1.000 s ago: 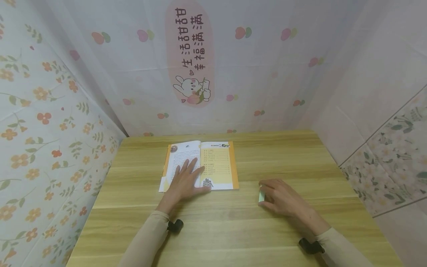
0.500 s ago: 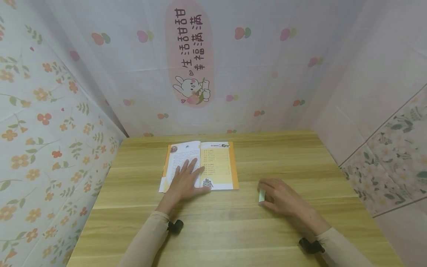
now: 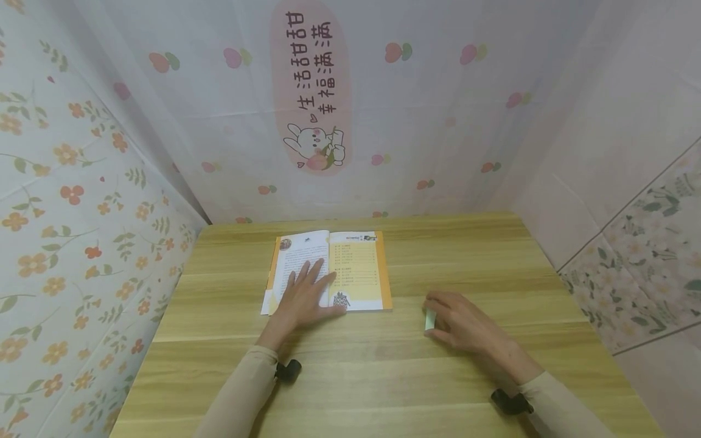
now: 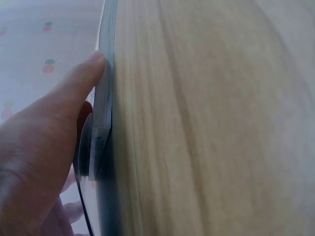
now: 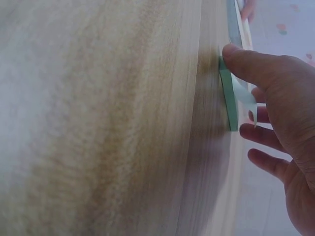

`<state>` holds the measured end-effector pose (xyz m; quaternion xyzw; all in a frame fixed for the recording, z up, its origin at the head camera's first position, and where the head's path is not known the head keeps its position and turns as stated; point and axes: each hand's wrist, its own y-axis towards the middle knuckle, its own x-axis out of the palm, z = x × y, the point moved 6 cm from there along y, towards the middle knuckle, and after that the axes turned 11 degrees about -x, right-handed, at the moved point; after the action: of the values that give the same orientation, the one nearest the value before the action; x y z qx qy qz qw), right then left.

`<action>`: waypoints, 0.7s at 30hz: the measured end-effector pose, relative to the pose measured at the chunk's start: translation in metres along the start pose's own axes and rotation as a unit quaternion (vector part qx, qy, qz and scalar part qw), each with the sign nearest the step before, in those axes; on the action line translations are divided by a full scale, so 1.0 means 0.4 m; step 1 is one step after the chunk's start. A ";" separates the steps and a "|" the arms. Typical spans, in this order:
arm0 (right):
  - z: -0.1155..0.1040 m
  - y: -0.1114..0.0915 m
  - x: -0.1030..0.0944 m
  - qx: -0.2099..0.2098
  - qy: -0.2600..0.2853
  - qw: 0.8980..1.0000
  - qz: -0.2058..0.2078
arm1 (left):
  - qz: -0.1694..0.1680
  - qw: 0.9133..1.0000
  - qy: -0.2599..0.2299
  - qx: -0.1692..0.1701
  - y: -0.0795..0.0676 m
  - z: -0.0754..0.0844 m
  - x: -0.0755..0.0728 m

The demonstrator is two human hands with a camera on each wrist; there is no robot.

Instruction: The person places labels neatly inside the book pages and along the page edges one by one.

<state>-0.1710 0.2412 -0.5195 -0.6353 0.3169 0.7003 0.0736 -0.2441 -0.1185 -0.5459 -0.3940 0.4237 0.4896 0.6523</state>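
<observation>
An open book (image 3: 356,267) lies on the table, with text on its left page and a yellow contents list on its right page. My left hand (image 3: 303,298) rests across the left page and the fold, fingers spread. In the left wrist view its thumb (image 4: 83,81) lies at the edge of the page block (image 4: 105,93). To the right of the book, my right hand (image 3: 460,319) pinches a small pale green sticky note pad (image 3: 430,320) on the table. The right wrist view shows the pad (image 5: 229,98) with its top sheet (image 5: 244,98) lifted and curved, close to the fingers.
The wooden table (image 3: 372,377) meets a printed cloth (image 3: 416,134) at its back edge. Flowered cloth (image 3: 82,243) hangs at the left, and a pale wall covering (image 3: 619,213) stands at the right. A black camera (image 3: 288,371) sits on the left wrist.
</observation>
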 end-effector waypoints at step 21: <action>0.013 0.012 -0.011 0.052 0.084 0.993 0.058 | -0.002 1.000 0.000 -0.006 0.000 0.000 -0.001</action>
<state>-0.1771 0.2418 -0.5139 -0.6676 0.3948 0.6300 0.0388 -0.2443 -0.1186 -0.5457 -0.3987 0.4204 0.4907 0.6508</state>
